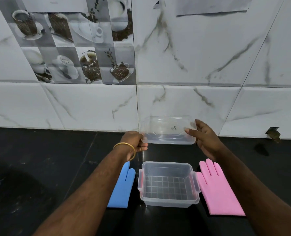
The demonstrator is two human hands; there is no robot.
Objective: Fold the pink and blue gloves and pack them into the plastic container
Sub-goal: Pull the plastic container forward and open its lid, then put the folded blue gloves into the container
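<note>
A clear plastic container [168, 200] stands open on the black counter, nothing inside it, with clip latches on its sides. A blue glove [122, 188] lies flat just left of it, partly under my left forearm. A pink glove [216, 189] lies flat just right of it, fingers pointing away from me. Beyond the container, near the wall, both hands hold the transparent lid [168, 130]. My left hand [134, 142] grips the lid's left end. My right hand [204, 137] pinches its right end between thumb and fingers.
The black counter [39, 159] meets a white marble-tiled wall [192, 65] right behind the lid. A dark hole with debris [274, 133] sits at the wall's base on the right. Coffee-cup picture tiles [73, 45] fill the upper left wall.
</note>
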